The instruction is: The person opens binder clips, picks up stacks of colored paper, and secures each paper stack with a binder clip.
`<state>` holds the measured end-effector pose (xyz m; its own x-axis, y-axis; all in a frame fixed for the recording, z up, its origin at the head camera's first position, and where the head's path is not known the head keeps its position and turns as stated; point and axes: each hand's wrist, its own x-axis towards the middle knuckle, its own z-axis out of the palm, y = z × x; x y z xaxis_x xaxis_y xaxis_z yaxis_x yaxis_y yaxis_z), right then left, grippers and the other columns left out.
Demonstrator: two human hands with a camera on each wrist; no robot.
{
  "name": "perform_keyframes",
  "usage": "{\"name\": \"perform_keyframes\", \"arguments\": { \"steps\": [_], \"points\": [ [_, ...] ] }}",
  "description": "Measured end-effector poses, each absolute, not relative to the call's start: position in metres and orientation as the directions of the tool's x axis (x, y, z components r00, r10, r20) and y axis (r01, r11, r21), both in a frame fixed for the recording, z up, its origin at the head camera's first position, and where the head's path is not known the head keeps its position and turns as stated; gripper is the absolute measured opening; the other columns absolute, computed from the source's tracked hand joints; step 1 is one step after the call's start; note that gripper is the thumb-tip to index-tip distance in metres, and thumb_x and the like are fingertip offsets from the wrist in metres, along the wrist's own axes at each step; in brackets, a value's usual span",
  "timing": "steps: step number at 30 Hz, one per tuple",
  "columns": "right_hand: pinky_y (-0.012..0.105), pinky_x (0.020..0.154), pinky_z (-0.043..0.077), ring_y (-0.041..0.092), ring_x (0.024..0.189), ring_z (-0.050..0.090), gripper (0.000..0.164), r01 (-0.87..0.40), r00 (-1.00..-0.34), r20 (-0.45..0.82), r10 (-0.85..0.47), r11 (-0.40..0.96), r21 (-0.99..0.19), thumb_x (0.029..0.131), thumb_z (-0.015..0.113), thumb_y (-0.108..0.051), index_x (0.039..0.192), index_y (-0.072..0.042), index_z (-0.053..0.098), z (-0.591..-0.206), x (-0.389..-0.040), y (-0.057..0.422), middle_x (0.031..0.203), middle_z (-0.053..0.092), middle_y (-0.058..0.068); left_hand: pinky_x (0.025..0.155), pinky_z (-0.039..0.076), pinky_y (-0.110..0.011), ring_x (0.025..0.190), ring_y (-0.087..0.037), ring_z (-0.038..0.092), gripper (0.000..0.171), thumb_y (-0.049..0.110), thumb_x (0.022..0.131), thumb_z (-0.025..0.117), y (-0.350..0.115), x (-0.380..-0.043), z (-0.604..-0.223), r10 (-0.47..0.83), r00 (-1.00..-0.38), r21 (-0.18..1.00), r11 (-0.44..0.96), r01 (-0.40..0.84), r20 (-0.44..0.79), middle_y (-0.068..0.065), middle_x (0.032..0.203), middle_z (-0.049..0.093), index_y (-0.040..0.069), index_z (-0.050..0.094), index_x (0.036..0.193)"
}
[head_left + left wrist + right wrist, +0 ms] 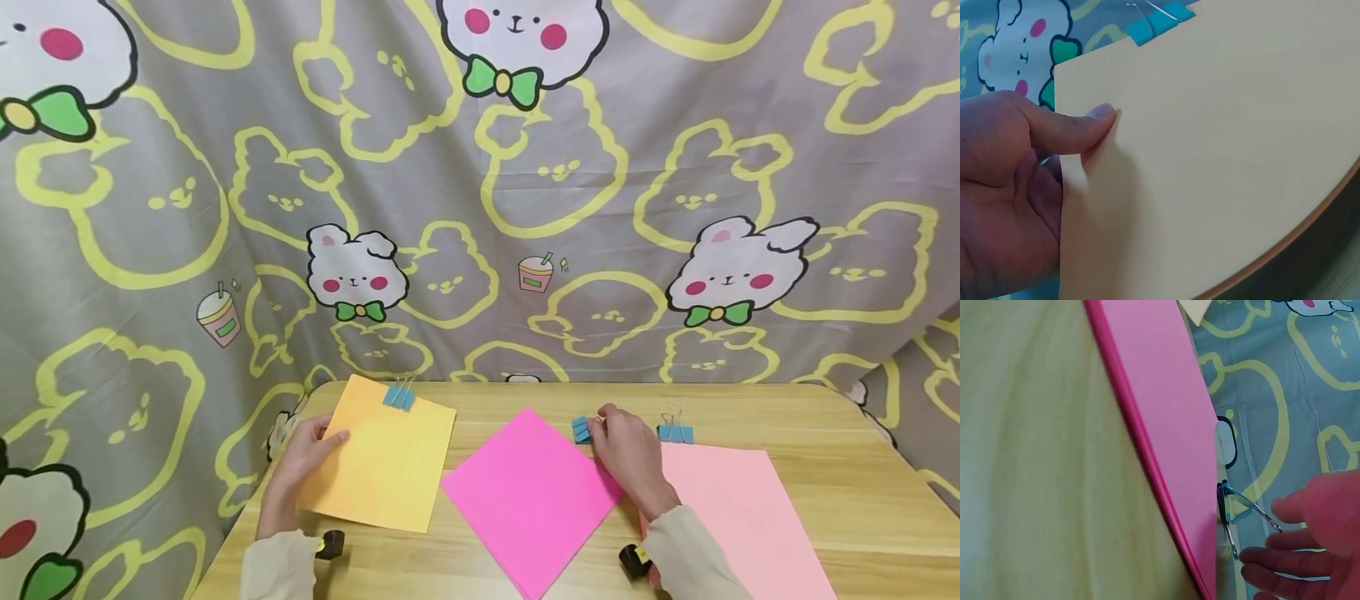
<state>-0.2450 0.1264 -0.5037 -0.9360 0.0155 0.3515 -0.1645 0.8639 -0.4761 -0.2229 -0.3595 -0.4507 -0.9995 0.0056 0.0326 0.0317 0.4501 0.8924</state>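
On the left, my left hand [306, 457] holds a stack of orange-yellow paper [386, 467] by its left edge, thumb on top and the other fingers hidden behind. A blue binder clip [399, 397] sits on that stack's top edge. My right hand [628, 450] reaches over the right corner of a bright pink paper stack [531, 500], which lies turned like a diamond. Right at its fingertips is a loose blue binder clip [581, 430]. In the right wrist view, the clip's wire handles [1254, 509] point toward the thumb and fingers, which are parted and not closed round it.
A light pink paper stack [738, 508] lies at the right, with another blue binder clip [676, 432] at its top edge. The wooden table [480, 395] ends at a patterned grey curtain [450, 192]. Black wrist devices show at both sleeves.
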Motion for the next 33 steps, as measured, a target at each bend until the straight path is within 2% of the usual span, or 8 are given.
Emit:
{"name": "perform_keyframes", "arguments": {
  "steps": [5,12,16,21,24,28,31,33],
  "points": [
    [0.036,0.054,0.047,0.018,0.06,0.056,0.023,-0.123,-0.954,0.298,0.034,0.863,-0.49,0.096,0.072,-0.02,0.105,0.001,0.071,-0.502,-0.248,0.123,0.078,0.068,0.007,0.063,0.056,-0.034,0.073,-0.026,0.069,0.034,-0.001,0.103,0.056,-0.362,-0.223,-0.457,-0.015,-1.0,0.884,0.467,0.001,0.009,-0.025,0.095,0.07,-0.02,0.053,0.131],
    [0.034,0.056,0.044,0.018,0.063,0.053,0.014,-0.099,-0.974,0.224,0.045,0.803,-0.588,0.095,0.073,-0.017,0.098,-0.003,0.071,-0.496,-0.246,0.12,0.078,0.064,0.005,0.061,0.055,-0.035,0.073,-0.029,0.068,0.036,-0.004,0.1,0.056,-0.364,-0.226,-0.463,-0.039,-0.999,0.858,0.513,-0.017,0.003,-0.03,0.098,0.069,-0.023,0.052,0.13],
    [0.041,0.068,0.05,0.024,0.078,0.059,0.009,-0.118,-0.981,0.193,0.019,0.73,-0.673,0.095,0.072,-0.013,0.093,-0.005,0.07,-0.494,-0.243,0.122,0.09,0.063,0.009,0.062,0.054,-0.034,0.074,-0.026,0.067,0.035,-0.005,0.1,0.057,-0.364,-0.226,-0.466,-0.065,-0.998,0.839,0.542,-0.036,-0.002,-0.032,0.101,0.068,-0.024,0.053,0.129],
    [0.048,0.082,0.05,0.031,0.097,0.059,0.008,-0.12,-0.988,0.153,-0.008,0.662,-0.74,0.097,0.069,-0.009,0.091,-0.004,0.068,-0.493,-0.242,0.128,0.107,0.06,0.017,0.066,0.052,-0.033,0.078,-0.026,0.065,0.032,-0.005,0.097,0.058,-0.361,-0.225,-0.468,-0.088,-0.996,0.821,0.57,-0.036,0.017,-0.033,0.105,0.066,-0.023,0.057,0.124],
    [0.043,0.077,0.052,0.032,0.099,0.062,0.006,-0.119,-0.99,0.136,-0.023,0.638,-0.76,0.099,0.066,-0.009,0.097,-0.003,0.066,-0.49,-0.24,0.133,0.111,0.064,0.02,0.071,0.052,-0.036,0.084,-0.031,0.065,0.031,-0.003,0.096,0.059,-0.359,-0.226,-0.468,-0.118,-0.993,0.788,0.613,-0.063,0.012,-0.034,0.109,0.065,-0.02,0.059,0.122],
    [0.038,0.068,0.056,0.038,0.104,0.067,0.008,-0.138,-0.989,0.142,-0.04,0.602,-0.786,0.101,0.064,-0.008,0.103,-0.001,0.063,-0.482,-0.235,0.143,0.112,0.069,0.021,0.086,0.053,-0.051,0.107,-0.052,0.059,0.044,0.001,0.096,0.059,-0.356,-0.227,-0.467,-0.138,-0.99,0.721,0.684,-0.111,-0.022,-0.042,0.127,0.055,-0.02,0.05,0.133],
    [0.04,0.071,0.058,0.043,0.109,0.066,0.006,-0.171,-0.984,0.17,-0.06,0.603,-0.779,0.101,0.064,-0.008,0.102,-0.003,0.063,-0.471,-0.23,0.151,0.109,0.07,0.018,0.087,0.051,-0.057,0.111,-0.055,0.057,0.054,0.004,0.095,0.057,-0.355,-0.229,-0.467,-0.15,-0.987,0.677,0.721,-0.147,-0.054,-0.045,0.134,0.048,-0.02,0.039,0.141],
    [0.042,0.075,0.058,0.043,0.11,0.066,0.005,-0.194,-0.979,0.19,-0.072,0.615,-0.764,0.1,0.065,-0.008,0.099,-0.004,0.064,-0.462,-0.226,0.156,0.105,0.071,0.015,0.081,0.052,-0.054,0.102,-0.05,0.06,0.055,0.005,0.094,0.056,-0.355,-0.229,-0.468,-0.166,-0.984,0.659,0.733,-0.168,-0.067,-0.043,0.13,0.051,-0.019,0.039,0.141]
  ]
}}
